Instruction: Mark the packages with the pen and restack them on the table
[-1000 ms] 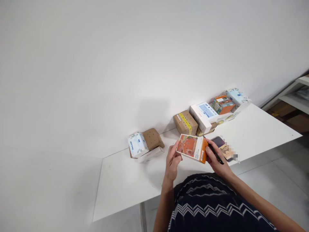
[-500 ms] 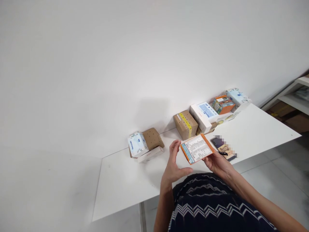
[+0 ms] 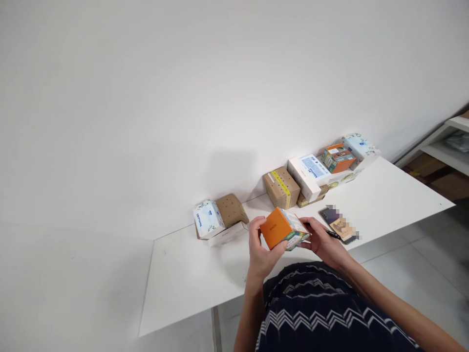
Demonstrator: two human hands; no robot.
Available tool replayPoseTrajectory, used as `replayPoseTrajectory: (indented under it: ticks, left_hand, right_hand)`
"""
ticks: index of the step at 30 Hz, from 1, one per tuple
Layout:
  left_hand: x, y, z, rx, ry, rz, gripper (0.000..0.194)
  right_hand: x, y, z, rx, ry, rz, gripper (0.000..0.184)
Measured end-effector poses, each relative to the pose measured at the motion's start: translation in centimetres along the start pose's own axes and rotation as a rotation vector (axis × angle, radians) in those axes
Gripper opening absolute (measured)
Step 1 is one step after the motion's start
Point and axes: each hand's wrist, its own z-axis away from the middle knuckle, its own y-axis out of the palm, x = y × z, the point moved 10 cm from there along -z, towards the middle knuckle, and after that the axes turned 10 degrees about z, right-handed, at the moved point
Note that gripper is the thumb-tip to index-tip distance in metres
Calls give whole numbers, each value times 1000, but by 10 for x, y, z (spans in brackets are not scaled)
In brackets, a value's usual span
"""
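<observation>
Both my hands hold a small orange box [image 3: 280, 229] above the near edge of the white table [image 3: 190, 278]. My left hand [image 3: 262, 252] grips its left side with fingers wrapped round it. My right hand [image 3: 322, 242] closes on its right end, and a black pen [image 3: 331, 234] lies along that hand's fingers. The box shows a plain orange face towards me and a printed white and green side to the right.
A phone [image 3: 339, 224] lies on the table right of my hands. Along the wall stand a tissue pack [image 3: 208, 219] with a brown box [image 3: 230, 210], a taped brown carton [image 3: 281, 187], a white and blue box [image 3: 309, 175] and more boxes further right. Shelving [image 3: 445, 146] stands at far right.
The orange box has been turned over: first its picture face showed, then its printed text face, now a plain orange side. My left hand let go for a moment and now grips it again.
</observation>
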Motion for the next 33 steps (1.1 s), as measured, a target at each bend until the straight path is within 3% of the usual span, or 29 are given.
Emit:
replayPoseTrajectory:
  ticks: [5, 12, 15, 19, 22, 26, 30, 33]
  left_hand:
    - [-13, 12, 2, 69, 115, 49, 71]
    - [2, 36, 12, 180, -21, 96, 87]
    - [6, 35, 14, 153, 1, 51, 85]
    - [3, 29, 13, 108, 104, -68, 79]
    - [-7, 30, 13, 111, 193, -130, 77]
    - [-25, 38, 13, 138, 304, -129, 79]
    - [-40, 47, 16, 177, 387, -136, 75]
    - [-48, 50, 18, 189, 436, -197, 73]
  right_hand:
    - [-12, 0, 1, -26, 68, -105, 23]
    - [-23, -3, -4, -12, 43, -54, 24]
    - [-3, -21, -10, -130, -77, 110, 25]
    - [61, -48, 9, -380, -408, 221, 33]
    - [99, -34, 41, -357, -595, 297, 21]
    - [120, 3, 78, -251, -748, 499, 11]
    - [121, 27, 82, -157, -855, 606, 11]
    - [119, 33, 73, -172, -850, 727, 17]
